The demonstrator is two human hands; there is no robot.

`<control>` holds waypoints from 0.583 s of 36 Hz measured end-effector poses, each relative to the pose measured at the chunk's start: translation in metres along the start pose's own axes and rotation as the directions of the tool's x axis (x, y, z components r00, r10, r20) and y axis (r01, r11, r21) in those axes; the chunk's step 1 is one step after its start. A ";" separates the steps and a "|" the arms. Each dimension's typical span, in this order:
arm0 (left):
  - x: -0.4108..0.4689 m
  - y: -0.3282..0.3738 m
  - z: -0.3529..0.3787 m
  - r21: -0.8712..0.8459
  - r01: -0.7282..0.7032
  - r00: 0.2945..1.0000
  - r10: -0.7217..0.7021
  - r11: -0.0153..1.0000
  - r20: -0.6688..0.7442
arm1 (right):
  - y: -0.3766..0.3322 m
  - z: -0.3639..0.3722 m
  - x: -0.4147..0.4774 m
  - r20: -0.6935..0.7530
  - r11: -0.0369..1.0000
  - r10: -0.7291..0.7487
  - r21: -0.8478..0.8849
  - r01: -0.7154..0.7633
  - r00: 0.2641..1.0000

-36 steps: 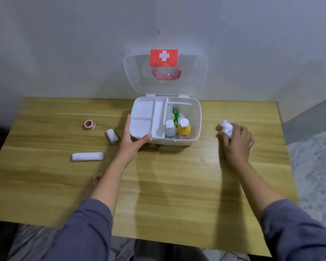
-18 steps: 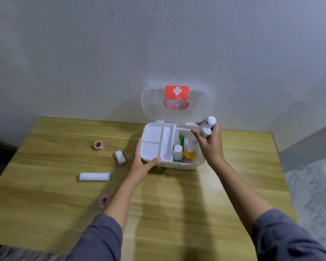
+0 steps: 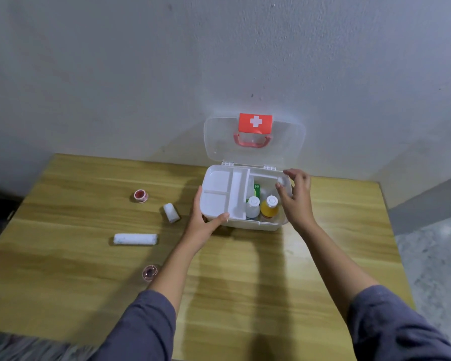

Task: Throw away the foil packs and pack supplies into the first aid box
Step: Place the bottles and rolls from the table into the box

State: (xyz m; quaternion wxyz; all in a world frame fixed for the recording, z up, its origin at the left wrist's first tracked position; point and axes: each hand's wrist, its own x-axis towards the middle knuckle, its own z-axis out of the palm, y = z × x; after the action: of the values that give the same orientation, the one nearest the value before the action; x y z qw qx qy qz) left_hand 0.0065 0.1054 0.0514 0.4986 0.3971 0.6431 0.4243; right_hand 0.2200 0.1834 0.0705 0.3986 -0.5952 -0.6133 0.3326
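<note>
The white first aid box (image 3: 245, 225) stands open at the back of the wooden table, its clear lid (image 3: 214, 142) with a red cross label leaning on the wall. Inside sit a white tray (image 3: 220, 196), a white bottle (image 3: 252, 208), a yellow bottle (image 3: 270, 208) and a green pack (image 3: 257, 189). My left hand (image 3: 202, 222) grips the box's front left corner. My right hand (image 3: 296, 196) is at the box's right side, fingers curled around a small white bottle (image 3: 281, 182) lowered into the box.
Left of the box lie a short white bandage roll (image 3: 171, 212), a long white bandage roll (image 3: 135, 239), a red tape roll (image 3: 140, 196) and a pinkish tape roll (image 3: 150, 272). The table (image 3: 245, 295) ends at the right, with grey floor beyond.
My right hand picked the small white bottle off the table at the right, carried it over the box and lowered it inside. My left hand stayed on the box.
</note>
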 end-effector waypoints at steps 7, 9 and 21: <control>0.001 -0.003 0.000 0.015 -0.015 1.000 0.014 1.000 0.008 | 0.004 0.006 -0.015 0.031 0.977 0.200 0.068 -0.202 0.979; 0.001 -0.004 -0.001 0.023 -0.018 1.000 0.017 1.000 0.018 | 0.005 0.010 -0.020 0.031 0.967 0.232 0.100 -0.234 0.972; 0.005 -0.010 -0.013 0.093 -0.059 0.995 0.052 0.994 0.083 | -0.001 0.018 -0.028 -0.015 0.924 0.328 0.213 -0.317 0.945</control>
State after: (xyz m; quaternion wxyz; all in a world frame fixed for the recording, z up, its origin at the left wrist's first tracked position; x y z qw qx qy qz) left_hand -0.0081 0.1047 0.0425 0.4926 0.4551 0.6307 0.3904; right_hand 0.2029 0.1567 0.0602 0.4139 -0.6513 -0.4586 0.4407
